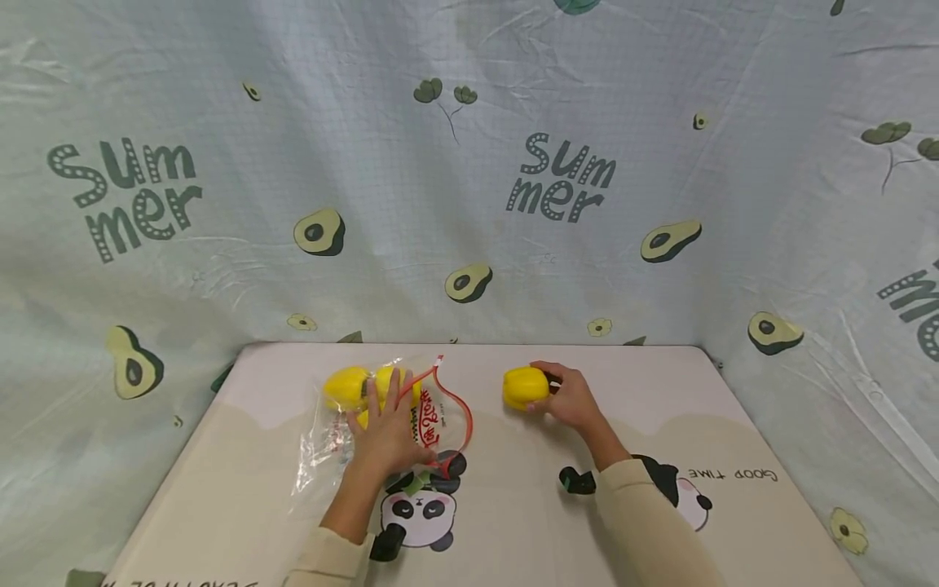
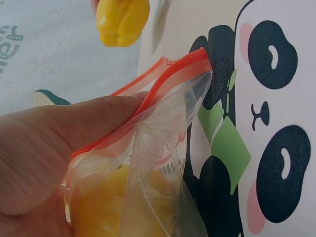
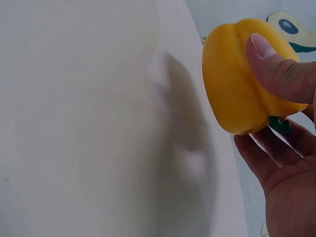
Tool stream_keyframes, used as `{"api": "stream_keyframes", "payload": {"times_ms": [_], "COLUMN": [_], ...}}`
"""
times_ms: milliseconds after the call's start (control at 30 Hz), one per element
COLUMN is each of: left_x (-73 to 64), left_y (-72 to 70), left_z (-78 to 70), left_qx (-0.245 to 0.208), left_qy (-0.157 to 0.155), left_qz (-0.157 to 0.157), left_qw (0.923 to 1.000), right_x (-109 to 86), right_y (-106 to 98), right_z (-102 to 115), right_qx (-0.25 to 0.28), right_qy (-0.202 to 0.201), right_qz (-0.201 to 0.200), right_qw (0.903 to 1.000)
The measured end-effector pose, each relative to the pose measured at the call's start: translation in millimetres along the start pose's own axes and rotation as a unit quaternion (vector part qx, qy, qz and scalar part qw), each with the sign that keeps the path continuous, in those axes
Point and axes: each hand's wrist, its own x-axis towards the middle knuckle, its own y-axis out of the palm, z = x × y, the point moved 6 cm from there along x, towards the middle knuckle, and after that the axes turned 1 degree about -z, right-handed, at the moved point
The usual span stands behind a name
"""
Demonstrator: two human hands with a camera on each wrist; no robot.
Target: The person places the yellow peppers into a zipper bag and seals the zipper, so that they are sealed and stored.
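Observation:
A clear zip bag (image 1: 431,416) with a red zip edge and red print lies on the table, its mouth towards the right. Yellow bell peppers (image 1: 345,387) show through the plastic. My left hand (image 1: 387,436) is at the bag, fingers spread over the peppers, and its thumb (image 2: 106,116) holds the red-edged mouth, where the two edges stand apart. To the right, my right hand (image 1: 575,401) grips another yellow bell pepper (image 1: 519,388) above the table, thumb on one side and fingers beneath. Its green stem (image 3: 280,124) points towards the palm.
The pale table (image 1: 513,505) carries printed pandas, one panda face (image 1: 418,519) just below the bag. Behind the table and at its sides hangs a light curtain (image 1: 396,179) with avocado and "summer" prints. The table's far edge lies close behind both hands.

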Motion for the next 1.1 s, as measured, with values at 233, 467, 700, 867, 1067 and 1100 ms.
{"api": "stream_keyframes", "payload": {"times_ms": [233,467,700,867,1067,1100], "left_x": [-0.5,-0.1,-0.3,-0.7,-2.2,-2.5], "left_y": [-0.4,0.2,0.1,-0.6,-1.5,-1.5], "left_z": [0.6,0.7,0.3,-0.3,-0.9,-0.8], "left_qx": [0.002,0.006,0.005,0.002,0.004,0.005], "left_qy": [0.0,0.001,-0.001,-0.003,-0.002,-0.002], "left_qz": [0.001,-0.004,-0.001,0.002,0.001,0.001], "left_qw": [1.0,1.0,1.0,1.0,1.0,1.0], "right_x": [-4.6,-8.8,-11.6,-13.9,-18.8,-19.9], "right_y": [7,13,19,23,29,30], "right_z": [4,6,6,5,6,7], "right_qx": [-0.005,-0.012,-0.003,0.004,0.011,0.01], "right_qy": [-0.007,-0.01,-0.01,-0.004,-0.002,-0.003], "right_qz": [0.008,0.015,0.023,0.015,0.018,0.02], "right_qw": [0.9999,0.9998,0.9997,0.9999,0.9998,0.9998]}}
